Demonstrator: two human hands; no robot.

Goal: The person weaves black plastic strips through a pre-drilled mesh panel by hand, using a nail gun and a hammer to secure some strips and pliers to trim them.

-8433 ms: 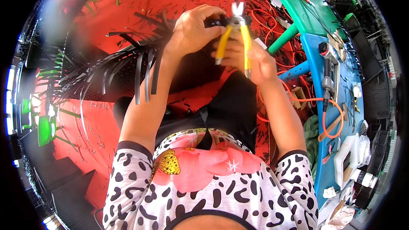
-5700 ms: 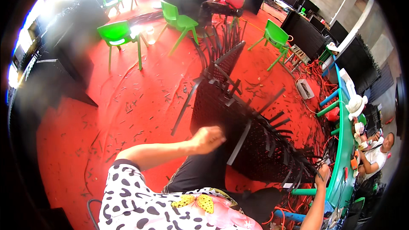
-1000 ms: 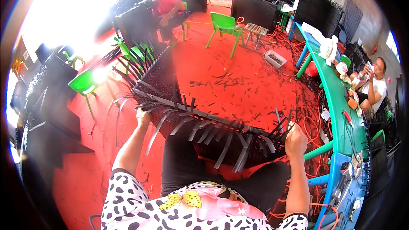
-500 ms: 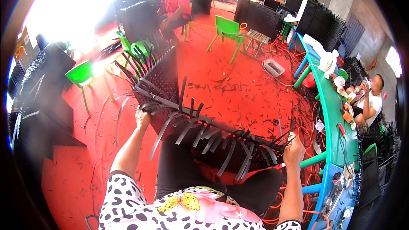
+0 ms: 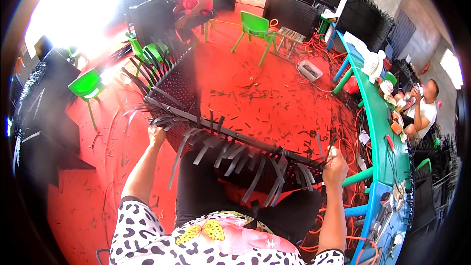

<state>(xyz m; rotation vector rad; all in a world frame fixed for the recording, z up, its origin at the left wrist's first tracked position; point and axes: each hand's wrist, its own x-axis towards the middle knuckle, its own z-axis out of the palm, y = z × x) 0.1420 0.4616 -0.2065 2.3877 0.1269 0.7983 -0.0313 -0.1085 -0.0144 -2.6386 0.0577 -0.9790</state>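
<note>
A black woven wicker furniture piece with a corner rests over my lap. Loose flat black strips hang from its near rail and stick up along its far-left edge. My left hand is closed on the piece at the left corner, partly behind hanging strips. At the other end of the rail, my right hand is closed round the right end of the piece. The fingertips of both hands are mostly hidden by the weave and strips.
Cut black strips litter the red floor. Green chairs stand ahead and at left. On the right runs a long green and blue table holding tools; orange cords lie below. One person sits far ahead, another beyond the table.
The view has shifted slightly, so the room sits a little further left and higher. Both hands keep their hold on the wicker piece, which has barely moved.
</note>
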